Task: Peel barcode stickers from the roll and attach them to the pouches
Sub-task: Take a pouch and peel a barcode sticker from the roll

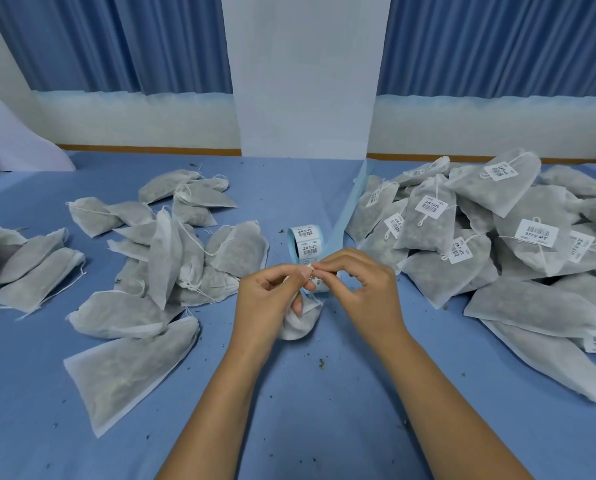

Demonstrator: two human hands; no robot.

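The roll of barcode stickers [304,243] stands on the blue table just behind my hands, with its pale blue backing strip [347,209] trailing away to the back. My left hand [270,301] grips a white mesh pouch [298,322] that hangs below it. My right hand [358,289] pinches a sticker [319,281] at the pouch's top, fingertips touching those of the left hand. The sticker is mostly hidden by my fingers. Unlabelled pouches [172,258] lie scattered on the left. Labelled pouches [480,230] are heaped on the right.
The blue cloth table [317,410] carries small dark crumbs near the front. A white pillar [305,81] and blue curtains [116,43] stand behind the table. One large unlabelled pouch [130,372] lies close to my left forearm.
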